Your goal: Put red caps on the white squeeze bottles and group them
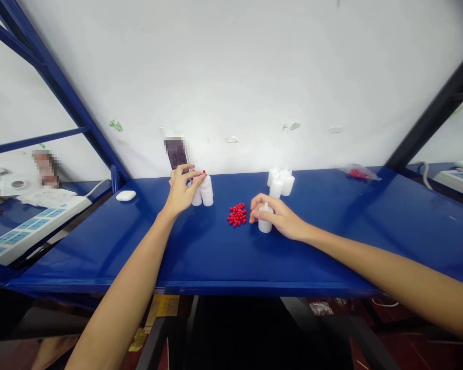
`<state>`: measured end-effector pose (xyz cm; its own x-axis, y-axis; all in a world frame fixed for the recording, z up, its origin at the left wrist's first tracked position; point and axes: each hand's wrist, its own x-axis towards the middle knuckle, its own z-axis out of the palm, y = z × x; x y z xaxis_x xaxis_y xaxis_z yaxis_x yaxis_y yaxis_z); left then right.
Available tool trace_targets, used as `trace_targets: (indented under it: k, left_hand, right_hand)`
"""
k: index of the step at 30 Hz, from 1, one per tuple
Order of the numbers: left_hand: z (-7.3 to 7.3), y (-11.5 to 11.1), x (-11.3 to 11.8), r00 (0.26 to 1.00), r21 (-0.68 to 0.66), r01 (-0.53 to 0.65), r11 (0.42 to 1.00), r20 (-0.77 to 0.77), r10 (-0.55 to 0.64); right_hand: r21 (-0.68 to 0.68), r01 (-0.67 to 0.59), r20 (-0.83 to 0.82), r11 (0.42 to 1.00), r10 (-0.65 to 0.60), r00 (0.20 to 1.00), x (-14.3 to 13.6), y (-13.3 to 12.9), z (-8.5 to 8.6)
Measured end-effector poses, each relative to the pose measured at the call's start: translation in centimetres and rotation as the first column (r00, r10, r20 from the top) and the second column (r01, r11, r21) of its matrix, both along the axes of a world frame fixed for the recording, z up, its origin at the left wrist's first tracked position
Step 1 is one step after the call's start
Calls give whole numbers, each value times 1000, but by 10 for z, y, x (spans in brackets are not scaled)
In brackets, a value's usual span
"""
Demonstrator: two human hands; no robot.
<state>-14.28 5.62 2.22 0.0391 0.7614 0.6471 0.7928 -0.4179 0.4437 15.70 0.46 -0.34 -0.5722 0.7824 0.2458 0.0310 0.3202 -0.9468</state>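
Note:
On the blue table, my left hand (183, 189) is closed around the upper part of a small white plastic bottle (196, 199). Another white bottle (207, 192) with a red cap stands right beside it, close to my thumb. My fingers partly cover these bottles, and a bit of red shows between them. My right hand (280, 216) holds an uncapped white bottle (265, 222) upright, its pale nozzle pointing up. Just left of that bottle lies a loose pile of small red caps (237, 215).
Several white bottles (281, 182) stand grouped behind my right hand. A clear bag with red caps (358, 173) lies at the back right. A phone (176, 153) leans on the wall; a white case (126, 196) sits left. Power strips (34, 228) lie beyond the blue frame.

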Motion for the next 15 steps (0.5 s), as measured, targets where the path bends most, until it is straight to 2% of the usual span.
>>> trace_targets:
  k: [8,15]
  left_hand:
    - [1,-1,1,1000,13,28,1000,-15,-28]
    - [-1,-4,5,997,6,8,1000,-71,-8]
  right_hand:
    - [-101,-51,-19,994,49,999,-4,-4,6]
    - [-161,-87,-61,983,78,995,-5,-3,0]
